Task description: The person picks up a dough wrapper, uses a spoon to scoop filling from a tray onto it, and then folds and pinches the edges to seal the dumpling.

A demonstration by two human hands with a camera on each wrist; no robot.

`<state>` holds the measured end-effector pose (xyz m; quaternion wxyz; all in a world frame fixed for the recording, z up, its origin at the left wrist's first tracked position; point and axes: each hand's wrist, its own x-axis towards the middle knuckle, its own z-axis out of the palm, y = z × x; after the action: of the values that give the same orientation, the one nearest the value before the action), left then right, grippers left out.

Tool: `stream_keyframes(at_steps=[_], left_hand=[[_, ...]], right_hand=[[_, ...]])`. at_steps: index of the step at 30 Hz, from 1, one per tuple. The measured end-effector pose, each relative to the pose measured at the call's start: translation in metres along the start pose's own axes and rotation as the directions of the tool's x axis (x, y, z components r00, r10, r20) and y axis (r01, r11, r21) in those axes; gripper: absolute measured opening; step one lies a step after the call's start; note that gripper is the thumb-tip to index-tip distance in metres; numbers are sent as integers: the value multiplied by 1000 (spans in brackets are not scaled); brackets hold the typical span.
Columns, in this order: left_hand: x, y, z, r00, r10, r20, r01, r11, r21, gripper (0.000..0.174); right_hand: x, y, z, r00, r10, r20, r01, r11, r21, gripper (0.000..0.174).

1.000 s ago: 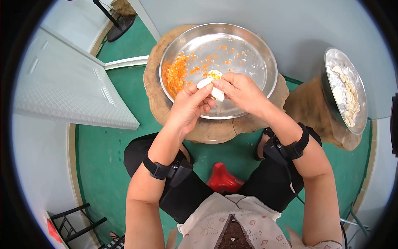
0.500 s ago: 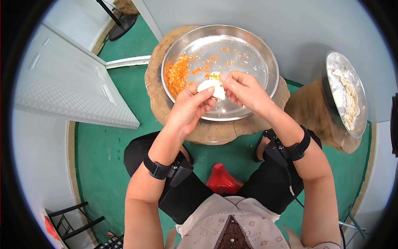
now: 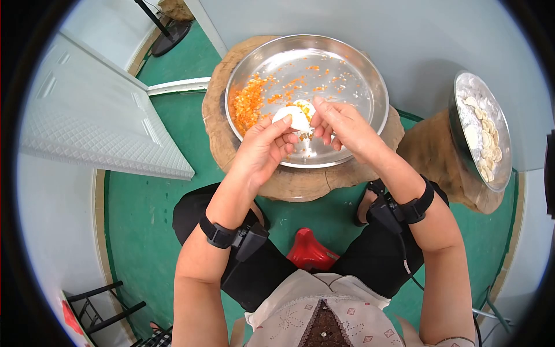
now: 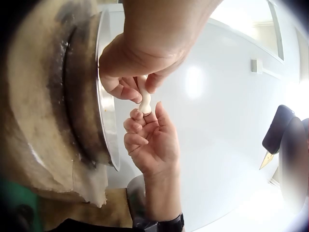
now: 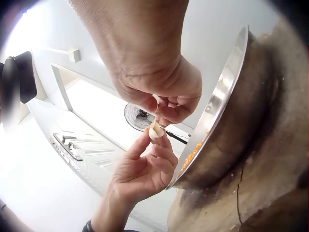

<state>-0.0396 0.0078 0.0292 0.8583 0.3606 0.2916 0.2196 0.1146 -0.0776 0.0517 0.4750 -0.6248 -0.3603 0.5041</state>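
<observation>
Over the near part of a wide steel pan (image 3: 361, 95), my left hand (image 3: 263, 144) pinches a white dumpling wrapper (image 3: 293, 118) between thumb and fingers. Orange filling shows at the wrapper's far side, where it is partly open. My right hand (image 3: 348, 128) is at the wrapper's right edge. In the right wrist view, a thin lip of the dough (image 5: 156, 103) shows between the right thumb and fingers, with the folded pouch in the left hand below. Chopped orange and pale filling (image 3: 247, 103) is heaped along the pan's left side, with bits scattered across its bottom.
The pan stands on a wooden stump table (image 3: 300, 188). To the right, a metal tray (image 3: 471, 95) with flour and several finished dumplings (image 3: 491, 147) sits on another stump (image 3: 428, 141). A red stool (image 3: 309, 248) is between the legs; a grey wall rises behind the pan.
The wrapper has turned and shifted slightly left in my left hand, showing more filling. My right hand has moved a little right, its thumb now raised at the edge.
</observation>
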Motion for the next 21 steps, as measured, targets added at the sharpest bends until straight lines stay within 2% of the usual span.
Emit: stream_keyframes(at_steps=[3, 6, 9, 15, 18, 21], left_hand=[[2, 0, -2, 999, 8, 36, -9, 1000, 21, 17], [0, 0, 0, 1000, -10, 26, 10, 1000, 2, 18], [-1, 1, 1, 1000, -17, 23, 18, 1000, -25, 19], [1, 0, -3, 999, -29, 39, 31, 999, -39, 18], [2, -1, -4, 999, -17, 38, 17, 1000, -16, 17], [1, 1, -2, 1000, -2, 21, 2, 1000, 19, 18]], right_hand=[[0, 2, 8, 999, 26, 38, -24, 998, -64, 47], [0, 6, 11, 996, -80, -28, 74, 983, -170, 50], [2, 4, 10, 994, -88, -67, 75, 983, -168, 50], [5, 12, 11, 966, -258, -32, 242, 935, -259, 41], [8, 17, 9, 958, -286, 10, 280, 931, -234, 35], [9, 17, 10, 967, -253, -28, 241, 947, -213, 31]])
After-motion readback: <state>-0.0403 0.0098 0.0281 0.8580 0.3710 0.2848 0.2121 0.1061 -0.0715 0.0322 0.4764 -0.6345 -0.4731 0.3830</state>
